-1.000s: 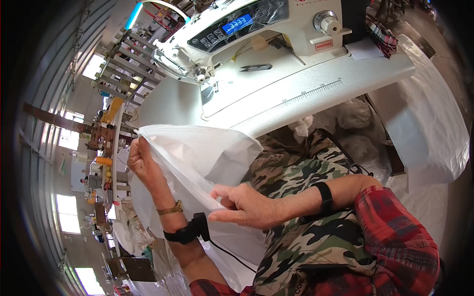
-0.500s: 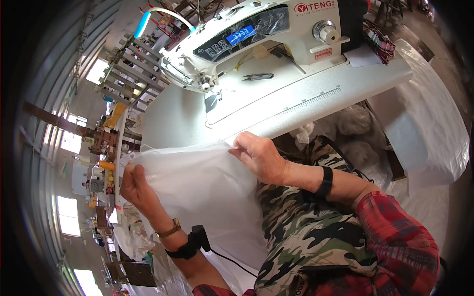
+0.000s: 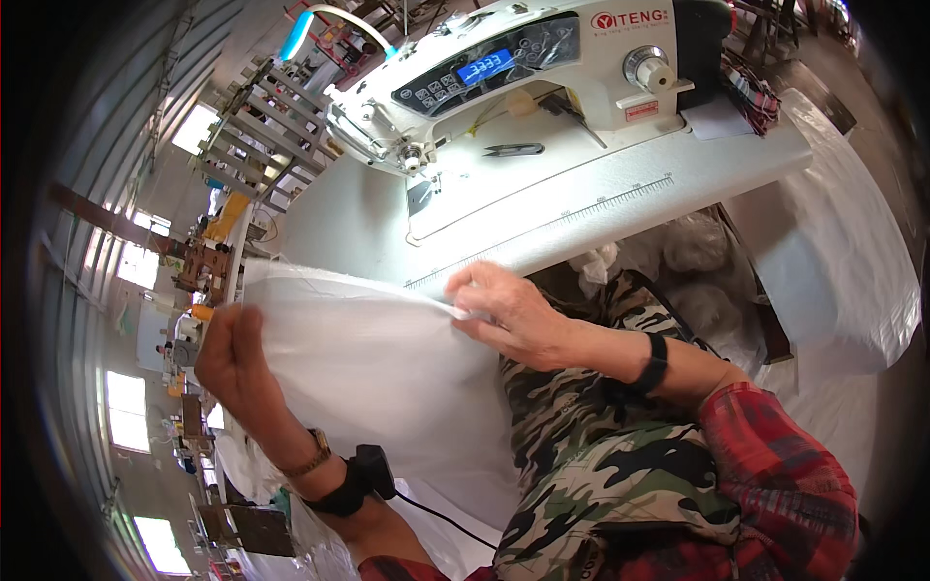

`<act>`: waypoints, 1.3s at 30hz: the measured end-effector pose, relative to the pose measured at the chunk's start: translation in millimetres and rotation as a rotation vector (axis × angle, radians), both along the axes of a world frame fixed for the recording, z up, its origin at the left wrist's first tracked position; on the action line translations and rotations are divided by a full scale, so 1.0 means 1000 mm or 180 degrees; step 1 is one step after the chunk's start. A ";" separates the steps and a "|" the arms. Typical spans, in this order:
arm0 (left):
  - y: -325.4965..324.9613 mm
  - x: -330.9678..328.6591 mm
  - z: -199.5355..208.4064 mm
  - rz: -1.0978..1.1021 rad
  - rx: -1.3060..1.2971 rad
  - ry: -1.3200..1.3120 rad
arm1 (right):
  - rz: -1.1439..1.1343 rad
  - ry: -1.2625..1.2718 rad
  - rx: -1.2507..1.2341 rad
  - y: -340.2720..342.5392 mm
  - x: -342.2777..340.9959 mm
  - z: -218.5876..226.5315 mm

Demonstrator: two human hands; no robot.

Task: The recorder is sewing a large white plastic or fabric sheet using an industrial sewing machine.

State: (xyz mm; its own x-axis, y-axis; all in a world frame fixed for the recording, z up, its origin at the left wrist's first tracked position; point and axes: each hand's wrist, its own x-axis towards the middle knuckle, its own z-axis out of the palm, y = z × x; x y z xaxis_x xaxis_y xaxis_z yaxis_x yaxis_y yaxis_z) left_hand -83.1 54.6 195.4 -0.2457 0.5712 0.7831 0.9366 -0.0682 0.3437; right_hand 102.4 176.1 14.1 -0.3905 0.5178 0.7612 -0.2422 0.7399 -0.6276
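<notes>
A white sheet of thin woven fabric [image 3: 387, 387] hangs over my lap, its upper edge stretched between my two hands in front of the sewing table. My right hand [image 3: 509, 315] pinches that edge near the table's front rim. At the sheet's left side is my left hand [image 3: 232, 353], fingers curled closed against the fabric's side edge; motion blurs its fingertips a little. Beyond the hands stands a white sewing machine [image 3: 620, 73] with a lit blue display. Its needle area [image 3: 422, 184] lies under a bright lamp, with no fabric beneath it.
Small thread snips [image 3: 513, 150] lie on the machine bed. The silver tabletop [image 3: 601, 208] carries a ruler scale along its front. Clear plastic bags [image 3: 697, 242] bulge below the table, and a white sheet [image 3: 852, 232] drapes off its right end. A cable [image 3: 446, 518] runs from my left wrist.
My left hand has moved left and slightly down, carrying the fabric's left side outward. The top edge now slants down toward my right hand, which has shifted only a little.
</notes>
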 end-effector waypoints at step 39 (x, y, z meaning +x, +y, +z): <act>0.045 0.068 -0.145 -0.1470 -0.1403 -0.2073 | 0.0383 -0.1378 -0.1212 -0.002 0.049 0.000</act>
State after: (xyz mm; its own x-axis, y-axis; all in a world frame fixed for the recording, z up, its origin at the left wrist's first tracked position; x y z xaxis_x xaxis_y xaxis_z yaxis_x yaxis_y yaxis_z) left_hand -15.5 99.3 50.6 -0.2353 0.9373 0.2571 0.4604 -0.1254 0.8788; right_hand 151.0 174.1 14.1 -0.6972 0.6562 0.2886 0.0270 0.4263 -0.9042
